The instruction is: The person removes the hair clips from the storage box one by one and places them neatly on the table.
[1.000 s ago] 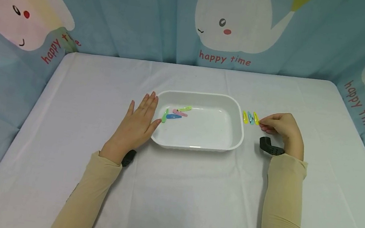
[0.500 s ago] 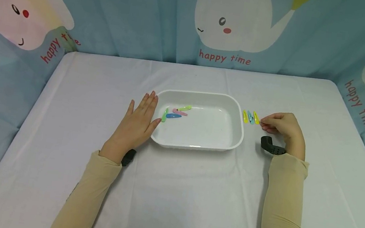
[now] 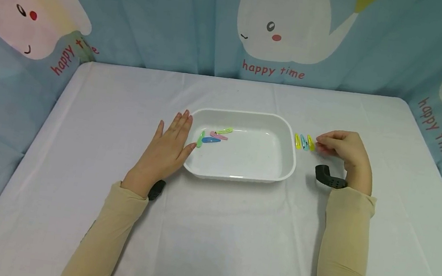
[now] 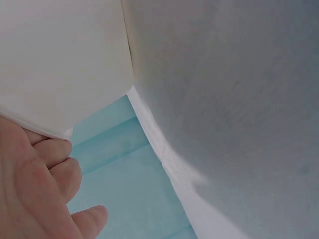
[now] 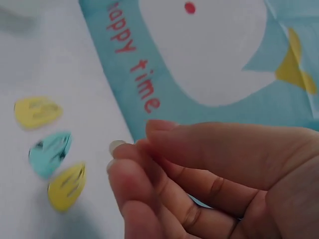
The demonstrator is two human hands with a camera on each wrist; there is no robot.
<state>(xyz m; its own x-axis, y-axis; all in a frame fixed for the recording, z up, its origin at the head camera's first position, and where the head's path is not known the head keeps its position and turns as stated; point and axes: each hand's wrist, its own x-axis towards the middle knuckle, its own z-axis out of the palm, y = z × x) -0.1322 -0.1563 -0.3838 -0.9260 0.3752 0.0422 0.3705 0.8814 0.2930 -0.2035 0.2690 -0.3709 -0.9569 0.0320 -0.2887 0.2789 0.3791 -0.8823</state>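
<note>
My left hand rests on the left end of a white rectangular tray, its fingers straight along the rim. The left wrist view shows the fingers of that hand against the tray's edge. Inside the tray lie a green, a blue, a pink and a yellow-green snap hair clip. Right of the tray, a yellow clip, a light blue clip and another yellow clip stand in a row. Just right of them, my right hand hovers with loosely bent fingers, nothing visible between them.
A white cloth covers the table. Blue curtains printed with whales and red lettering rise behind it and at both sides. Each wrist wears a black camera mount, the right one close above the cloth.
My right hand has risen slightly and drawn away from the rightmost yellow clip, its fingertips loosening. The left hand, the tray and the clips have stayed in place.
</note>
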